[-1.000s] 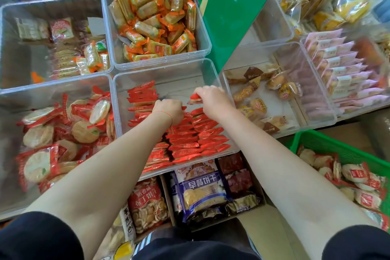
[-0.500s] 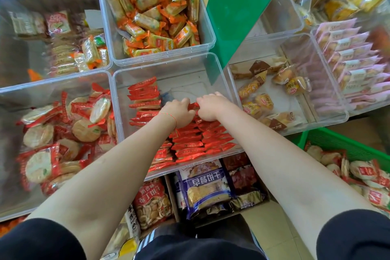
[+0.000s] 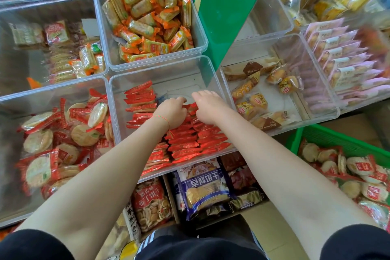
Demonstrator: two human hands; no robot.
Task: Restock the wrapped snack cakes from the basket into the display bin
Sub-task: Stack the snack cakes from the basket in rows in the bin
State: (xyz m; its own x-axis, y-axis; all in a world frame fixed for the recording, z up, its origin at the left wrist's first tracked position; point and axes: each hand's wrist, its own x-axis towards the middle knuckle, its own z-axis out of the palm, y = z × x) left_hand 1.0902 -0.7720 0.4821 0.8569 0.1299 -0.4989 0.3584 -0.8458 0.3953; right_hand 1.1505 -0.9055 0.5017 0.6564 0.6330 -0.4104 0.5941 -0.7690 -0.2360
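Observation:
The clear display bin [image 3: 179, 82] sits at the centre of the shelf. Red wrapped snack cakes [image 3: 190, 143] stand in tight rows along its near and left sides, and its far part is bare. My left hand [image 3: 173, 112] and my right hand [image 3: 207, 107] lie side by side on top of the rows. The fingers of both curl down over the far end packets, with the fingertips hidden among them. The green basket [image 3: 337, 137] stands at the lower right, holding more red-wrapped round cakes [image 3: 358, 167].
Clear bins surround the display bin: round crackers [image 3: 63, 133] to the left, orange packets [image 3: 147, 21] behind, small yellow cakes [image 3: 263, 95] to the right, pink packets [image 3: 341, 59] further right. A green carton [image 3: 221, 6] leans over the back right corner. Biscuit bags [image 3: 202, 186] lie below the shelf.
My right hand came back from the far end of the row and joined my left hand. Both now sit together on the packets. The view has shifted slightly.

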